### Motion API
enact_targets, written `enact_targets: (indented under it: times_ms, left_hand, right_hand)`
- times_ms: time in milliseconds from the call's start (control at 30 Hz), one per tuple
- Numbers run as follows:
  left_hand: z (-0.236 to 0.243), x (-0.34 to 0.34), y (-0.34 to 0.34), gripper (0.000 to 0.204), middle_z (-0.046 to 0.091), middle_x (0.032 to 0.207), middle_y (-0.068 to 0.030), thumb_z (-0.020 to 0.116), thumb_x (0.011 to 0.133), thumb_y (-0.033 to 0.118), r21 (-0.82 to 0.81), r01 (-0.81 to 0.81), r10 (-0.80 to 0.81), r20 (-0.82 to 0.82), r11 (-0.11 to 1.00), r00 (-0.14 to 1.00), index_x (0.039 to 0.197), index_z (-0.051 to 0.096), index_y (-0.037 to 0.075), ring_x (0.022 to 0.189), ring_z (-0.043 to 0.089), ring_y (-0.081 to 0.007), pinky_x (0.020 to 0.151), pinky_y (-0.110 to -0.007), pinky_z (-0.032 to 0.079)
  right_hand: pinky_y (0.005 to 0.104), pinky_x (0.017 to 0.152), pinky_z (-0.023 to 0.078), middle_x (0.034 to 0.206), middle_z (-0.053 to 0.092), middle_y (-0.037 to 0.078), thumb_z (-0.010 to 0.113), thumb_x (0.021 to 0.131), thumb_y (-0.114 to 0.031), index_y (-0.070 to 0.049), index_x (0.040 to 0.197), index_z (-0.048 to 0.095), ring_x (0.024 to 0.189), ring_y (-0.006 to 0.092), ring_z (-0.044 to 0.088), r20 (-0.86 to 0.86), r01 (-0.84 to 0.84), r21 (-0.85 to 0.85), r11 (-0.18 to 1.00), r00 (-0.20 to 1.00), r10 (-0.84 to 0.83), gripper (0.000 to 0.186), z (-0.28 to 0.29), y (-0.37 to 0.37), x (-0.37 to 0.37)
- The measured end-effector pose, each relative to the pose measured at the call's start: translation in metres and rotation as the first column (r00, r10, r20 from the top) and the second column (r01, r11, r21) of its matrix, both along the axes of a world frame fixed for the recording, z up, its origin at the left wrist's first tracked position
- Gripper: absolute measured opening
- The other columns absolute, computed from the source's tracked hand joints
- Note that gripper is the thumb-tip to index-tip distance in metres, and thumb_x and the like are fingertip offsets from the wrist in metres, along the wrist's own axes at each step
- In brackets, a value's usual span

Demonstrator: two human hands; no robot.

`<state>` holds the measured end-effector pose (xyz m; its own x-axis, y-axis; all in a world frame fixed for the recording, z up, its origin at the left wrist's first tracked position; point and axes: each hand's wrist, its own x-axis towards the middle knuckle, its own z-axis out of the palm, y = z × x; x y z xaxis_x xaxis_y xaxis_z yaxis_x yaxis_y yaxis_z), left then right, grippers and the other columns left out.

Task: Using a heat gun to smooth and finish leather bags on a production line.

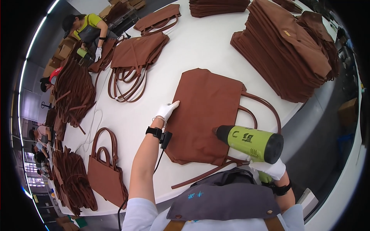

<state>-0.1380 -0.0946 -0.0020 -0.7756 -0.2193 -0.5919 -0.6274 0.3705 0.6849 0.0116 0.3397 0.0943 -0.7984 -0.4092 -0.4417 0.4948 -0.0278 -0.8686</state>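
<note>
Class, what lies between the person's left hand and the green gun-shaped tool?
In the head view, the large brown bag lies between the left hand and the green gun-shaped tool.

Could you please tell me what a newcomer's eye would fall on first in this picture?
Probably the bright green heat gun in the right hand, its nozzle pointed at the large brown bag lying at the centre. The white-gloved left hand touches that bag's left edge. Next would come the tall stack of brown bags at the upper right of the white table.
</note>
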Motion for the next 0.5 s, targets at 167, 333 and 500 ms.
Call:
enact_targets:
  times_ms: [167, 333, 500]
  left_hand:
    - [0.011, -0.007, 0.017, 0.085, 0.064, 0.115, -0.0249, 0.078, 0.076, 0.044, 0.001, 0.04, -0.04, -0.056, 0.999, 0.998, 0.128, 0.049, -0.016, 0.102, 0.065, -0.0299, 0.087, -0.037, 0.054]
    - [-0.023, -0.003, 0.017, 0.089, 0.065, 0.112, -0.0259, 0.084, 0.07, 0.04, -0.159, -0.022, -0.002, -0.145, 0.987, 0.989, 0.126, 0.047, -0.019, 0.098, 0.067, -0.0301, 0.085, -0.036, 0.055]
    - [-0.032, -0.008, 0.025, 0.081, 0.067, 0.107, -0.0256, 0.083, 0.069, 0.04, -0.308, 0.007, -0.067, -0.185, 0.951, 0.98, 0.119, 0.055, -0.018, 0.096, 0.068, -0.0294, 0.084, -0.035, 0.054]
  right_hand:
    - [0.028, 0.06, 0.051, 0.089, 0.065, 0.006, 0.075, 0.077, 0.005, -0.001, 0.113, 0.061, 0.069, 0.0126, 0.061, 0.067, 0.125, -0.032, 0.992, 0.99, -0.123, 0.039, 0.005, -0.013, -0.003]
    - [0.0264, 0.058, 0.051, 0.087, 0.064, 0.005, 0.068, 0.081, 0.002, -0.001, 0.11, 0.059, 0.067, 0.0127, 0.061, -0.018, 0.05, -0.224, 0.973, 0.998, -0.055, 0.031, 0.005, -0.057, -0.041]
    - [0.0281, 0.056, 0.051, 0.083, 0.063, 0.007, 0.067, 0.079, 0.002, 0.001, 0.104, 0.057, 0.065, 0.015, 0.062, -0.165, 0.089, -0.265, 0.96, 0.977, -0.136, 0.027, 0.007, -0.091, -0.098]
